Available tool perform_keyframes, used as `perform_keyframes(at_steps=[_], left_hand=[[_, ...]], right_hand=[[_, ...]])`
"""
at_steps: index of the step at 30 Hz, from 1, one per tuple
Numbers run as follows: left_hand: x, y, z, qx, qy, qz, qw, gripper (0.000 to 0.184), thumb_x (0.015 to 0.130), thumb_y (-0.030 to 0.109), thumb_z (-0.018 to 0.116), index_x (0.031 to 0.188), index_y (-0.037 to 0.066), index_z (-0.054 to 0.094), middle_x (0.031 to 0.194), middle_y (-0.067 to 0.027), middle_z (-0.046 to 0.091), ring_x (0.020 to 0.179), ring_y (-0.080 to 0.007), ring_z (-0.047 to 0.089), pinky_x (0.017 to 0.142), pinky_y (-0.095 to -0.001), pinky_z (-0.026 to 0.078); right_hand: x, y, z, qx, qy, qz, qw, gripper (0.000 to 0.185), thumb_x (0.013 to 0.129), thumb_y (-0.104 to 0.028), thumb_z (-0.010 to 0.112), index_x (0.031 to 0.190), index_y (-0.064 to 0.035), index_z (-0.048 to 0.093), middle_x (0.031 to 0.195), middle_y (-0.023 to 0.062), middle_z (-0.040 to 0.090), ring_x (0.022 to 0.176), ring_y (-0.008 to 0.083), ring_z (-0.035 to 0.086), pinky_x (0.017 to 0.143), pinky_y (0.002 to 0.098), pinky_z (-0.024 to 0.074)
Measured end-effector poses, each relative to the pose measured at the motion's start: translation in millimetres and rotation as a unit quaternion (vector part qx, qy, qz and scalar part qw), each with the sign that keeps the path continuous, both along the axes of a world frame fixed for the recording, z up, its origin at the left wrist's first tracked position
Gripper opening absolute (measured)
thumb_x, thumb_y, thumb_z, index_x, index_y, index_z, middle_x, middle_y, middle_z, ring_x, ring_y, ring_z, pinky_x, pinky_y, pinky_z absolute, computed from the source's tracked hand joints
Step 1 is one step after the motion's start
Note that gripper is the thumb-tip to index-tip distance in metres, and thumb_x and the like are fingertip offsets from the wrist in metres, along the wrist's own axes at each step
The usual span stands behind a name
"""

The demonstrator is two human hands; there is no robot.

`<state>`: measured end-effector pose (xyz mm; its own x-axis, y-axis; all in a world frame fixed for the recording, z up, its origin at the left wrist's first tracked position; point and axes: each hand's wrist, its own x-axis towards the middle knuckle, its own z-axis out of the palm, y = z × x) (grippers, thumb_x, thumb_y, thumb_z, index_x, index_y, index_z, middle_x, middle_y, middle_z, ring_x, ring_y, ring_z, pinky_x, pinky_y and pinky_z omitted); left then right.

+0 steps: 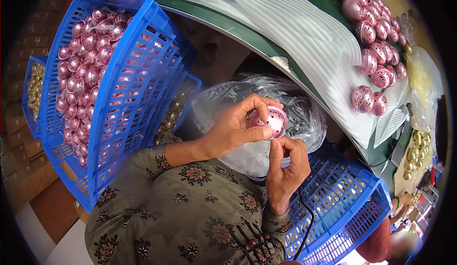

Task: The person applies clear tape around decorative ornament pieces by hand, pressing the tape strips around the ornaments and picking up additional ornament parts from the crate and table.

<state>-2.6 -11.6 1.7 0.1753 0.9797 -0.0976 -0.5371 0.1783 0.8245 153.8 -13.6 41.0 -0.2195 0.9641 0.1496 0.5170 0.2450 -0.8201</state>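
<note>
My left hand (240, 124) is wrapped round a shiny pink ball (274, 117) with dark lettering, thumb and fingers at its near side. Just below the ball, my right hand (288, 165) is closed in a pinch, its fingertips close to a small loop or cap on the ball. What the right fingertips hold is too small to make out. Beneath both hands lies a clear plastic bag (228, 105).
A blue crate (121, 70) full of pink balls stands at the left. Another blue crate (333, 193) is at lower right. White foam sheet (295, 27) and pink balls (376, 58) lie on the green table (185, 3). Part of another person (378, 241) shows at lower right.
</note>
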Motion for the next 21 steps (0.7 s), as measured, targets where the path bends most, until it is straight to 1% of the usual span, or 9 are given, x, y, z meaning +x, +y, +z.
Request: perform_keyframes(at_steps=[2, 3, 6, 8, 11, 14, 15, 18, 21], left_hand=[[0, 2, -1, -0.01, 0.038, 0.004, 0.999, 0.022, 0.086, 0.009, 0.062, 0.099, 0.008, 0.044, 0.126, -0.0148, 0.046, 0.113, -0.0169, 0.048, 0.098, -0.0336, 0.04], [1, 2, 0, -0.03, 0.036, 0.011, 0.999, 0.02, 0.087, 0.01, 0.061, 0.099, 0.008, 0.044, 0.124, -0.0142, 0.047, 0.111, -0.0164, 0.049, 0.097, -0.0333, 0.04], [6, 4, 3, -0.07, 0.037, 0.034, 0.996, 0.017, 0.09, 0.013, 0.057, 0.099, 0.007, 0.044, 0.12, -0.0134, 0.05, 0.107, -0.0152, 0.051, 0.095, -0.0321, 0.042], [9, 7, -1, -0.07, 0.046, 0.056, 0.995, 0.017, 0.091, 0.014, 0.055, 0.102, 0.006, 0.044, 0.12, -0.0141, 0.051, 0.106, -0.0149, 0.053, 0.093, -0.031, 0.044], [6, 6, -6, -0.075, -0.05, 0.046, 0.995, 0.02, 0.093, 0.015, 0.054, 0.108, 0.005, 0.046, 0.125, -0.0157, 0.05, 0.106, -0.0144, 0.054, 0.09, -0.0291, 0.045], [4, 1, -3, -0.037, -0.006, 0.039, 0.999, 0.019, 0.093, 0.016, 0.056, 0.107, 0.005, 0.052, 0.128, -0.0177, 0.049, 0.106, -0.0145, 0.054, 0.089, -0.029, 0.046], [3, 1, -4, -0.017, 0.014, 0.042, 0.999, 0.016, 0.093, 0.015, 0.057, 0.105, 0.005, 0.053, 0.129, -0.0179, 0.048, 0.107, -0.0149, 0.054, 0.09, -0.0295, 0.046], [-2, 3, -3, 0.047, 0.072, 0.057, 0.995, 0.011, 0.09, 0.012, 0.06, 0.098, 0.004, 0.058, 0.13, -0.0185, 0.047, 0.107, -0.0159, 0.055, 0.09, -0.0303, 0.046], [-11, 16, 13, 0.121, 0.137, 0.073, 0.98, 0.008, 0.089, 0.008, 0.062, 0.095, 0.003, 0.059, 0.13, -0.0197, 0.047, 0.107, -0.017, 0.055, 0.088, -0.03, 0.047]], right_hand=[[2, -1, -1, 0.001, -0.017, 0.004, 1.0, 0.011, 0.08, 0.0, 0.068, 0.087, -0.0004, 0.059, 0.07, 0.0075, 0.054, 0.059, 0.0161, 0.051, 0.055, 0.0292, 0.0402], [2, -1, -3, 0.002, -0.025, 0.006, 1.0, 0.012, 0.08, 0.0, 0.068, 0.088, -0.0005, 0.059, 0.072, 0.0072, 0.055, 0.06, 0.0152, 0.052, 0.055, 0.0286, 0.041], [-7, -4, -10, -0.049, 0.083, -0.052, 0.994, 0.016, 0.08, -0.002, 0.07, 0.092, -0.0012, 0.06, 0.077, 0.0061, 0.06, 0.064, 0.0119, 0.056, 0.059, 0.0255, 0.0434], [-6, -4, -14, -0.043, 0.081, -0.055, 0.994, 0.019, 0.08, -0.004, 0.071, 0.095, -0.0018, 0.06, 0.081, 0.0061, 0.062, 0.067, 0.0107, 0.057, 0.061, 0.0241, 0.0442], [-4, -4, -17, -0.038, 0.086, -0.066, 0.993, 0.023, 0.079, -0.005, 0.073, 0.098, -0.0023, 0.059, 0.083, 0.0062, 0.063, 0.068, 0.01, 0.058, 0.061, 0.0231, 0.0439], [-4, -3, -18, -0.034, 0.087, -0.063, 0.994, 0.024, 0.079, -0.005, 0.073, 0.098, -0.0022, 0.059, 0.083, 0.006, 0.063, 0.068, 0.0096, 0.058, 0.061, 0.0228, 0.0433], [-5, -3, -19, -0.033, 0.086, -0.058, 0.994, 0.024, 0.079, -0.005, 0.073, 0.098, -0.002, 0.059, 0.083, 0.0058, 0.063, 0.068, 0.0094, 0.058, 0.061, 0.0228, 0.0432], [-1, -2, -21, -0.055, 0.097, -0.025, 0.993, 0.031, 0.078, -0.003, 0.073, 0.104, -0.0027, 0.056, 0.09, 0.0063, 0.063, 0.07, 0.0088, 0.057, 0.062, 0.022, 0.0425], [3, 12, -13, -0.123, 0.236, -0.054, 0.962, 0.044, 0.077, 0.0, 0.072, 0.114, -0.0035, 0.048, 0.099, 0.0086, 0.061, 0.074, 0.0098, 0.057, 0.063, 0.021, 0.0432]])
